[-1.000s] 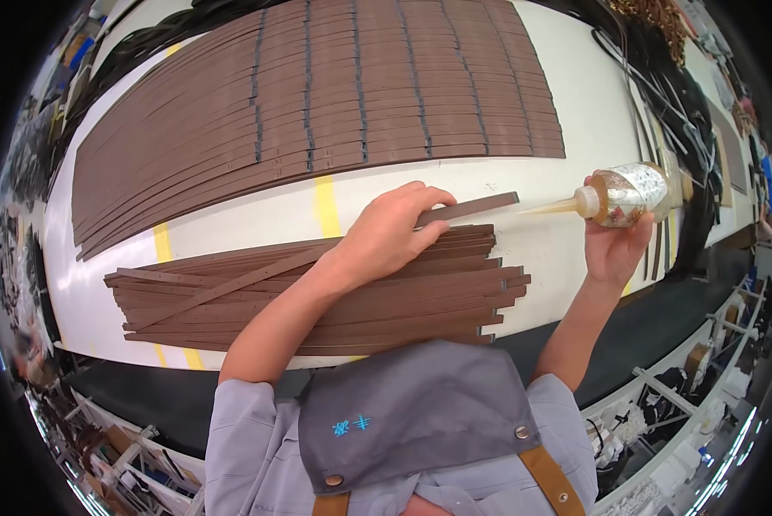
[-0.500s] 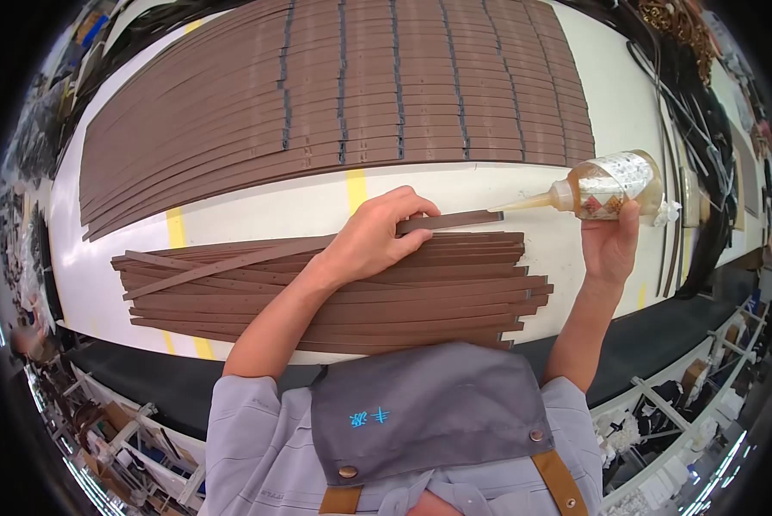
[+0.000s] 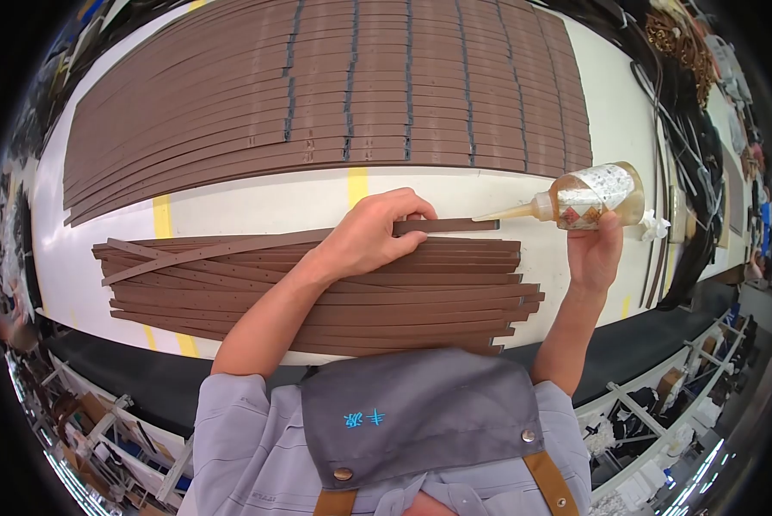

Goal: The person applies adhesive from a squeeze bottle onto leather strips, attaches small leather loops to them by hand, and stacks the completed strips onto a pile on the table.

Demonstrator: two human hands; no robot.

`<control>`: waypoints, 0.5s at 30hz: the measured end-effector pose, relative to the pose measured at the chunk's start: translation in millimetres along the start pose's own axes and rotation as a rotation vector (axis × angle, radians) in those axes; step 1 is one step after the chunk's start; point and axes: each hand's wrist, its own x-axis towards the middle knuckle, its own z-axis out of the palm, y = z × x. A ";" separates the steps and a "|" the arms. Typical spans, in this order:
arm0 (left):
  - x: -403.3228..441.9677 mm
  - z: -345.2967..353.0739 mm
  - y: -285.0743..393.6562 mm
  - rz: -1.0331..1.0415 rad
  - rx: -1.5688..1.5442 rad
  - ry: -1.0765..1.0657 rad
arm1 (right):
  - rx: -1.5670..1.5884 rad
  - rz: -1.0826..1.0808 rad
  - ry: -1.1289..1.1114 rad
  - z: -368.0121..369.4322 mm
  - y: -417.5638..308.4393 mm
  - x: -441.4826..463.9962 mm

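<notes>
My left hand (image 3: 379, 230) pinches a brown strip (image 3: 459, 225) near its right end, just above a loose pile of brown strips (image 3: 386, 297). In my right hand (image 3: 594, 245) is a clear bottle (image 3: 599, 196) with a label and amber contents, held on its side. Its long thin nozzle (image 3: 510, 211) points left, and the tip is at the upper face of the held strip near its end. Whether the tip touches the strip is hard to tell. Beyond my hands, a wide layer of overlapping brown strips (image 3: 231, 103) lies on the white table.
The white table (image 3: 257, 199) carries yellow tape marks (image 3: 357, 185). Dark cords and strips (image 3: 674, 146) lie along its right side, with a crumpled white piece (image 3: 655, 225) near the bottle. Shelving racks (image 3: 644, 408) stand below the near edge.
The nozzle has moved from off the strip's right end to a point further left over the strip. The held strip now lies more level, and my right hand has come left with the bottle.
</notes>
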 end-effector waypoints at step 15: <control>-0.2 0.3 -0.6 -0.018 -0.013 -0.004 | -0.175 0.043 0.032 12.6 12.9 -3.9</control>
